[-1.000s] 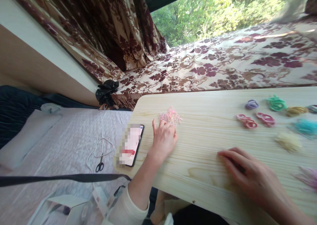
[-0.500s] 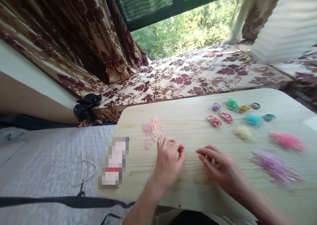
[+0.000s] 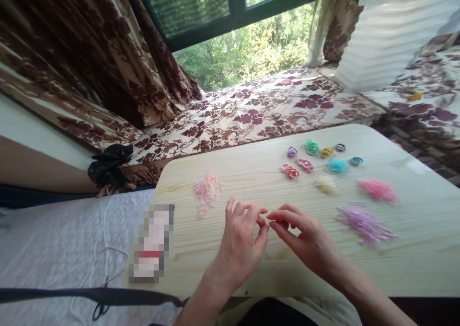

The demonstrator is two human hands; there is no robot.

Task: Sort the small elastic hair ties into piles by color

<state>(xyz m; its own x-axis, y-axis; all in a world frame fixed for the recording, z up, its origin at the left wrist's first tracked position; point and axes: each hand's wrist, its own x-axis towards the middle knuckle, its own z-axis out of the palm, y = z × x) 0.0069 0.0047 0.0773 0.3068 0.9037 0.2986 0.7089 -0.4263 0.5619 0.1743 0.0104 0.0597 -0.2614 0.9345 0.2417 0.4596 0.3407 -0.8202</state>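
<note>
Over the pale wooden table [image 3: 215, 249], my left hand [image 3: 244, 235] and my right hand [image 3: 302, 232] meet with their fingertips almost touching. Each has its thumb and forefinger pinched; whatever is between them is too small to make out. Just beyond my left hand lies a loose pile of pink and pale strands [image 3: 208, 192]. To the right of my right hand are a heap of lilac strands [image 3: 364, 223] and a heap of pink strands [image 3: 378, 190]. A cream bundle [image 3: 325, 185] and a turquoise bundle [image 3: 337, 166] sit further back.
Toward the back right are small coiled bands: green [image 3: 312, 147], yellow [image 3: 327, 151], purple [image 3: 292, 151], pink [image 3: 305, 165] and red [image 3: 289, 171]. A blurred-out flat object [image 3: 151, 244] lies at the table's left edge. Beyond stands a window sill with flowered cloth [image 3: 247, 108].
My right hand has come in toward my left, closing the gap between the fingertips. The view has swung to the right, so the table and its piles appear further left.
</note>
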